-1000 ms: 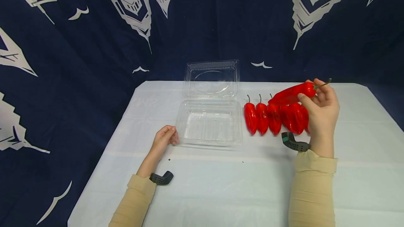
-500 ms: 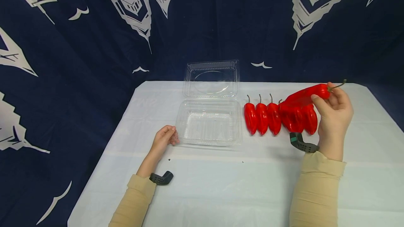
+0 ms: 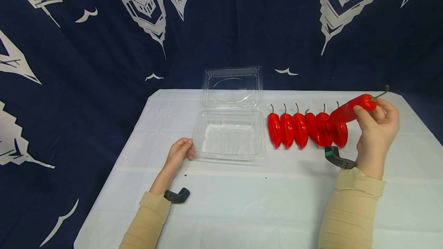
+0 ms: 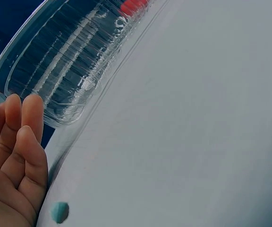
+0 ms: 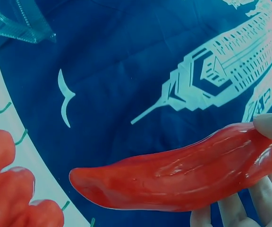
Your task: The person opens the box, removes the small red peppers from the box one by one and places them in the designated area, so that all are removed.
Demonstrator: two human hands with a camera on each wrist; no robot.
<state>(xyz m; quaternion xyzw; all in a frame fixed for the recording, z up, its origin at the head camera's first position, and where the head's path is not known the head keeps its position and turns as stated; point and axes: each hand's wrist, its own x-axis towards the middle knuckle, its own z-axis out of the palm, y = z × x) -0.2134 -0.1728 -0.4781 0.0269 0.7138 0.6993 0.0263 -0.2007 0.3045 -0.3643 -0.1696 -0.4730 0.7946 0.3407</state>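
Observation:
My right hand (image 3: 378,133) pinches a long red pepper (image 3: 349,110) near its green stem end, thumb on the near side. It is held up, its tip overlapping the right end of a row of several red peppers (image 3: 300,130) on the table. In the right wrist view the held pepper (image 5: 174,177) stretches leftward from the thumb and fingers. Left of the row lies a clear plastic clamshell container (image 3: 228,135), its lid (image 3: 232,87) raised behind it and nothing inside. My left hand (image 3: 179,152) pinches the container's left rim between thumb and finger.
A white cloth covers the table (image 3: 242,210). Behind it hangs a dark blue curtain (image 3: 221,30) with white building and bird prints. Small dark specks lie in front of the container. Each wrist wears a black camera band (image 3: 337,158).
My right hand has moved to the right with the pepper, uncovering more of the row and its stems. The left hand and the container have stayed in place.

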